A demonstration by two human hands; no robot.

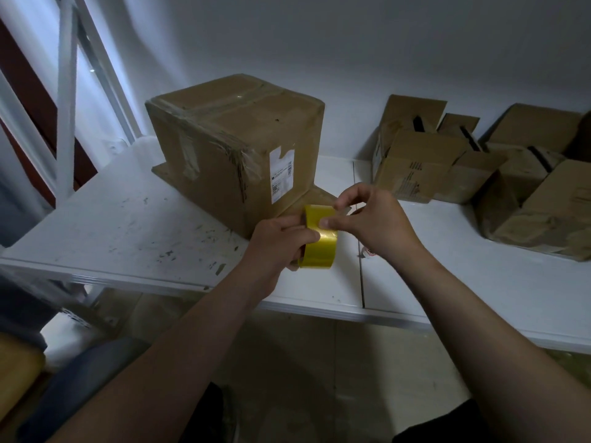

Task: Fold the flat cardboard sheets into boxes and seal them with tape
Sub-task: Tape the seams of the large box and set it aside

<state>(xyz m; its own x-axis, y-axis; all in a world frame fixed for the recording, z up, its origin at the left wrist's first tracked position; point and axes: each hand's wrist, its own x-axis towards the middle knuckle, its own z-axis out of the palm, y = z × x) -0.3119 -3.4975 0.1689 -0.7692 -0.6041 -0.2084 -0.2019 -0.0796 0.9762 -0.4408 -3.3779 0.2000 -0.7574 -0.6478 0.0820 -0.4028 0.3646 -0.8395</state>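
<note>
The cardboard box (236, 148) stands on the white table (128, 225), near its back edge by the wall, with clear tape across its top seam and down its corners, a white label (281, 174) on the side facing right, and flaps spread flat on the table at its base. Just in front of its near corner, above the table, the yellow tape roll (321, 247) is held between both hands. The left hand (275, 247) comes in from below with the forearm stretched forward. Its fingers are curled round the left side of the roll and grip it, with the roll's outer face turned toward the camera. The right hand (374, 215) reaches in from the right, wrist bent slightly inward. Its thumb lies pressed on the roll's outer face near the top, and its forefinger is hooked over the upper edge, so the two pinch at the tape there. The remaining fingers are curled loosely behind. Whether a loose end has lifted from the roll cannot be told. To the right, well apart from the hands, a cluster of smaller cardboard boxes (479, 167) with open flaps sits on the same table.
</note>
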